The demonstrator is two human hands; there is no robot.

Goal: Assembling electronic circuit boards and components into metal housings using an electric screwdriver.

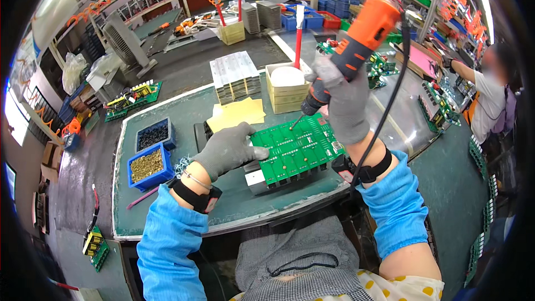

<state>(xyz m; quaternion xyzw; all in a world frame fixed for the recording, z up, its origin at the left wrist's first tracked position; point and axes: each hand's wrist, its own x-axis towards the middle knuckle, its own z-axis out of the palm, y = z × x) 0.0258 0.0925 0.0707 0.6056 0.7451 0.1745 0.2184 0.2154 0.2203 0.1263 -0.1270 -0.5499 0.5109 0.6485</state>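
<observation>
In front of me a green circuit board (pixel 287 155) lies on a silvery metal base (pixel 257 181) on the green-topped table. My right hand (pixel 346 103), in a grey glove, is wrapped round an orange and black electric screwdriver (pixel 356 44). The tool is tilted, its bit pointing down at the board's upper middle. At the board's left edge rests my left hand (pixel 228 150), gloved too, with its fingers stretched over the edge. A black cable (pixel 390 103) hangs from the tool's back end past my right forearm.
Blue bins of brass-coloured screws (pixel 147 166) and black small parts (pixel 155 136) stand at the left. Behind the board are yellow sheets (pixel 236 113), stacked metal plates (pixel 234 75) and a wooden box (pixel 285 92). A person (pixel 490 95) works at the far right, near more circuit boards (pixel 437 105).
</observation>
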